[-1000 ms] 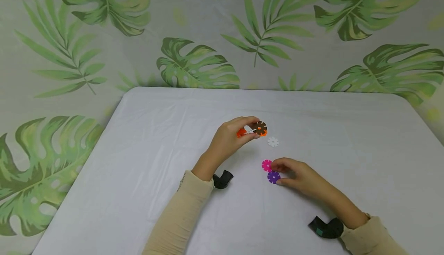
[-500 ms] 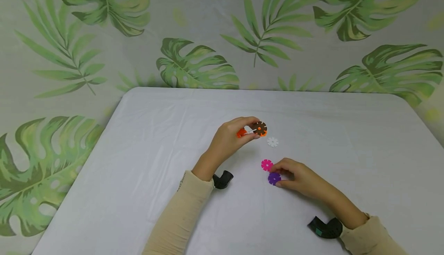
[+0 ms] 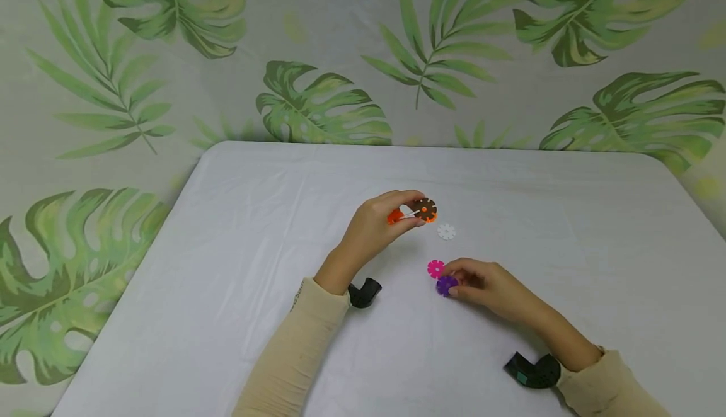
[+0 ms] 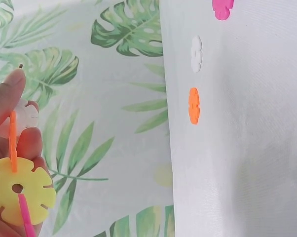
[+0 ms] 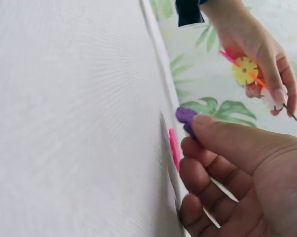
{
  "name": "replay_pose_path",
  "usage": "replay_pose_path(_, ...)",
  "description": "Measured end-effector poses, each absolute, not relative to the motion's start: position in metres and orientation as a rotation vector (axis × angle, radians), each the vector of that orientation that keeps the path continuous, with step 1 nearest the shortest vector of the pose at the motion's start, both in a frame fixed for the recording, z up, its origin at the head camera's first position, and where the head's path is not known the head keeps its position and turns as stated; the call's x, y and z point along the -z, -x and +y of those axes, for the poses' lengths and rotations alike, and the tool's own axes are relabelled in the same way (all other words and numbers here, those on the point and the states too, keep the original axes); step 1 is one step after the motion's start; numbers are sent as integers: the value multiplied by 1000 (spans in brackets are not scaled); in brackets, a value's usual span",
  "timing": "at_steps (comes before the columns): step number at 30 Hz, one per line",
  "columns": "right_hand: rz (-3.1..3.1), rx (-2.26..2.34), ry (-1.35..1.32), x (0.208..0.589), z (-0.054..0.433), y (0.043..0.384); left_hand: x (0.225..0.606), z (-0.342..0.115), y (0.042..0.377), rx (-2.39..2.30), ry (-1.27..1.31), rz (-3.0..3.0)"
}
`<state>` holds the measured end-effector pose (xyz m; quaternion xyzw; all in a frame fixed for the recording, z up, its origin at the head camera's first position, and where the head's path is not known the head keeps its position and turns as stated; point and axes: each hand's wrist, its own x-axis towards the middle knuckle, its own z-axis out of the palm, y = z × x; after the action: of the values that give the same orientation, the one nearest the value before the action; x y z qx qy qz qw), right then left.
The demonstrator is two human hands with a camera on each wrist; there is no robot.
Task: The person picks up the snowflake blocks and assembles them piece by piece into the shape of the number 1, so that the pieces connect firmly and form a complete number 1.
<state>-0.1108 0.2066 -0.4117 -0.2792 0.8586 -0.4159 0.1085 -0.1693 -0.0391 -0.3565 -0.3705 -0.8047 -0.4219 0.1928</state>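
My left hand (image 3: 374, 222) holds a joined set of notched plastic discs above the table. In that set, a brown disc (image 3: 425, 210) faces the head camera; the left wrist view shows a yellow disc (image 4: 22, 190), an upright orange disc (image 4: 13, 140), a pink disc (image 4: 26, 217) and a white disc (image 4: 20, 118). My right hand (image 3: 490, 285) pinches a purple disc (image 3: 447, 286) between thumb and fingertips, tilted and just off the cloth in the right wrist view (image 5: 186, 116). Beside its fingers a pink disc (image 3: 435, 269) lies on the table.
Farther back on the white-covered table (image 3: 227, 247) lie a white disc (image 3: 446, 232) and an orange disc (image 4: 194, 106), the latter mostly hidden behind the brown one in the head view. A leaf-patterned backdrop (image 3: 317, 102) stands behind the table's far edge.
The purple disc slid slightly towards me, then my right fingers closed on it, and it is now tilted and raised a little. The left hand and its discs have stayed still.
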Motion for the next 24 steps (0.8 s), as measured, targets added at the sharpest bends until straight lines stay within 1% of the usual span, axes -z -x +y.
replay_pose_path(6,2565,1276,767,400,206,114,357,-39,169,1179,1029,-2271)
replay_pose_path(11,2493,1463,765,389,206,120,356,-39,168,1170,1024,-2285)
replay_pose_path(16,2436,1650,856,374,208,130,356,-39,168,1178,1021,-2281)
replay_pose_path(20,2477,1705,941,362,209,137,356,-39,168,1189,1025,-2276)
replay_pose_path(24,2541,1723,916,354,209,142,356,-38,168,1193,1021,-2280)
